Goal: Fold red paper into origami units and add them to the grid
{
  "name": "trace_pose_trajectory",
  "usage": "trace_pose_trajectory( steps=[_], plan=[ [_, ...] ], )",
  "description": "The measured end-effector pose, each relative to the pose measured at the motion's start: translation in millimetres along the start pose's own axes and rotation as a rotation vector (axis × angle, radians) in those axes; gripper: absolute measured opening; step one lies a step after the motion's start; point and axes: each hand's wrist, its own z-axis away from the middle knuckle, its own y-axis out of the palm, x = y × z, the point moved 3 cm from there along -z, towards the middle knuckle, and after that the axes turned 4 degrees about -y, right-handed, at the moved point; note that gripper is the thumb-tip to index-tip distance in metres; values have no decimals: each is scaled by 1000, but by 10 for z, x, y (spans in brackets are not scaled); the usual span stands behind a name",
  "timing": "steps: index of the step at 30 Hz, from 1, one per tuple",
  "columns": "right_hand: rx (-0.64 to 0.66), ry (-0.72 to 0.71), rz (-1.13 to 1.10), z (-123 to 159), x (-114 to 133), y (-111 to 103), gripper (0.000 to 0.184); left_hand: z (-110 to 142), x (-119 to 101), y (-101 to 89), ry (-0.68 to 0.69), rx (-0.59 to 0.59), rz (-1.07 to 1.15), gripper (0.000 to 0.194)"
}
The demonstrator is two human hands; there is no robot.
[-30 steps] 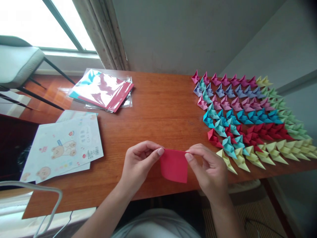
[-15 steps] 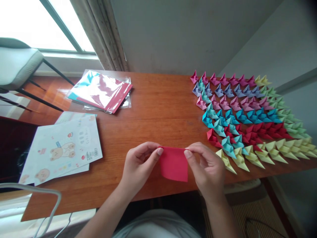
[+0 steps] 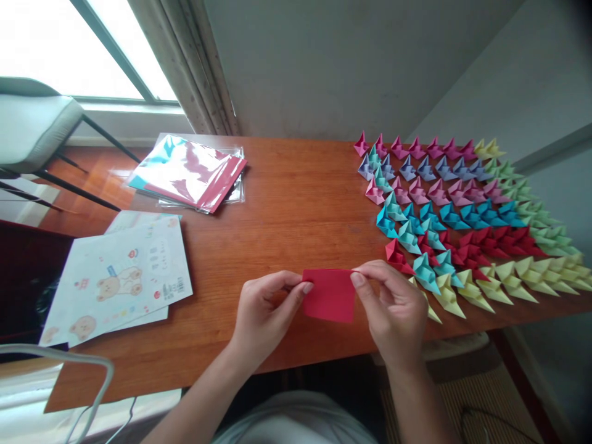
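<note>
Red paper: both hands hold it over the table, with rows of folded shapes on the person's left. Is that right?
Wrong side: the head view shows the folded shapes on the person's right. The left hand and right hand do hold the red paper over the table.

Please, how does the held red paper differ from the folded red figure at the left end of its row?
The red paper is nearly flat and four-sided; the folded red figure is three-dimensional with pointed corners. The red paper is held up between the left grip and the right grip, while the folded red figure rests on the table, touched by neither. Both are red and look like paper.
</note>
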Motion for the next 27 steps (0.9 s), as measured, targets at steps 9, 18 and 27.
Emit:
trace_pose_trajectory(
  steps=[9, 18, 27],
  plan=[
    [-55, 4, -4, -22, -23, -27, 4, 1, 55, 44, -52, 133, 10, 21],
    [-146, 62, -59, -34, -82, -41, 5, -8, -28, 71, -22, 209, -69, 29],
    [-108, 218, -88, -1, -227, -78, 14, 2, -115, 4, 162, 78, -327, 29]
  ],
)
